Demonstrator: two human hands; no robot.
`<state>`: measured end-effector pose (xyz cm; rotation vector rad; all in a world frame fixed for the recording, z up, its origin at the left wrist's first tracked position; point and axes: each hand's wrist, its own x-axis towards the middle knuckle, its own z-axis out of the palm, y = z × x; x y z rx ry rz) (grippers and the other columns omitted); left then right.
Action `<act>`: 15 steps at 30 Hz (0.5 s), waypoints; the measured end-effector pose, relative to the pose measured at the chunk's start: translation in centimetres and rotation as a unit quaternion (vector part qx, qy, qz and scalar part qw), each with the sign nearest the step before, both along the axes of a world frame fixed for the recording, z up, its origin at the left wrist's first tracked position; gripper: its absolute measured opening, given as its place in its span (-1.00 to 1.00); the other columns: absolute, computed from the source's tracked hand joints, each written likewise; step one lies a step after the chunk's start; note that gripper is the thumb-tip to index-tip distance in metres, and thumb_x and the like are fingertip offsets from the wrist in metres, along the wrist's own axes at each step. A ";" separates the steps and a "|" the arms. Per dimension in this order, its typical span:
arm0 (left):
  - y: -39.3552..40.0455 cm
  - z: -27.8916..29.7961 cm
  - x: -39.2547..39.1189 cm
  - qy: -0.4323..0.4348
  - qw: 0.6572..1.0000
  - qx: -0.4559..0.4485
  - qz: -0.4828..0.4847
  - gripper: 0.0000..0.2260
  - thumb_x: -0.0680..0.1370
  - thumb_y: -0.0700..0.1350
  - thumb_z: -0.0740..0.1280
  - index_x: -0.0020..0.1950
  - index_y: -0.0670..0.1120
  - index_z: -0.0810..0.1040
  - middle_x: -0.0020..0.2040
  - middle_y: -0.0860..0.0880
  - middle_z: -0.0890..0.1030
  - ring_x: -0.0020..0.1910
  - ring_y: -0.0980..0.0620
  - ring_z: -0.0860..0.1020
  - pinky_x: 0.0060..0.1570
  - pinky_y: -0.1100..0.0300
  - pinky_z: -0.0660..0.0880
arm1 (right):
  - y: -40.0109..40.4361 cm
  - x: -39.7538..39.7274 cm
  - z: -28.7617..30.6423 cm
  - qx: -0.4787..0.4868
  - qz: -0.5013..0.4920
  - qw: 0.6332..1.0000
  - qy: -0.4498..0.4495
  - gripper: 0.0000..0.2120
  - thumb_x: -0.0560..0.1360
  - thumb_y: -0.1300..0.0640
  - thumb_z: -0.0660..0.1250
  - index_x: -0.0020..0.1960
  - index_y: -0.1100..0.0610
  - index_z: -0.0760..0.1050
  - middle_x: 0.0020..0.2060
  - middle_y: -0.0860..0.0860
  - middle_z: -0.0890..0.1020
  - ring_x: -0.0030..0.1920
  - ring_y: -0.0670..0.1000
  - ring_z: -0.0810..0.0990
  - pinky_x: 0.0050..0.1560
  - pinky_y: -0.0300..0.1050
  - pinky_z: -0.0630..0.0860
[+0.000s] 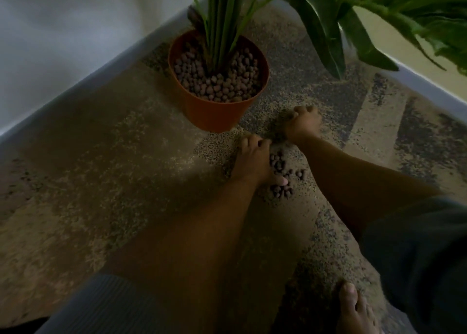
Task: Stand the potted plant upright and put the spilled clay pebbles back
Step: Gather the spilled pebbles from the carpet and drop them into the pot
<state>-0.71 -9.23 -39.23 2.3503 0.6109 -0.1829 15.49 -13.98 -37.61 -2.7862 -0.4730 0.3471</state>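
Pot (pixel 218 90) upright at twelve o'clock on the carpet (pixel 101 182); I corral the spilled pebbles (pixel 280 174) at five o'clock of it between left hand (pixel 252 161) and right hand (pixel 302 125), fingers curled, grip contents unclear; next, I judge: scoop and tip them in.

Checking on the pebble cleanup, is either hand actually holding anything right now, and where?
Cannot be told. The left hand and right hand rest on the carpet, fingers curled beside the spilled pebbles, but no held pebble shows.
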 end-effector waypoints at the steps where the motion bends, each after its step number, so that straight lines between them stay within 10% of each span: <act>1: 0.0 0.0 0.1 0.004 1.000 0.010 -0.006 -0.01 0.25 0.30 0.52 0.53 -0.04 0.16 0.51 -0.13 0.09 0.49 -0.24 -0.04 0.37 -0.18 0.21 | 0.2 0.1 0.0 -0.040 0.030 0.999 0.002 -0.50 0.53 0.12 0.24 0.46 0.12 0.32 0.46 0.18 0.23 0.47 0.24 0.18 0.43 0.15 0.28; 15: 0.6 1.0 1.4 0.059 0.996 -0.047 -0.042 -0.24 0.29 0.20 0.55 0.37 -0.09 0.40 0.48 -0.12 0.16 0.50 -0.19 0.07 0.41 -0.12 0.24 | -2.1 -2.7 -2.2 -0.076 0.153 0.984 -0.051 -0.63 0.52 0.00 0.19 0.24 0.17 0.45 0.18 0.20 0.45 0.22 0.24 0.41 0.21 0.09 0.40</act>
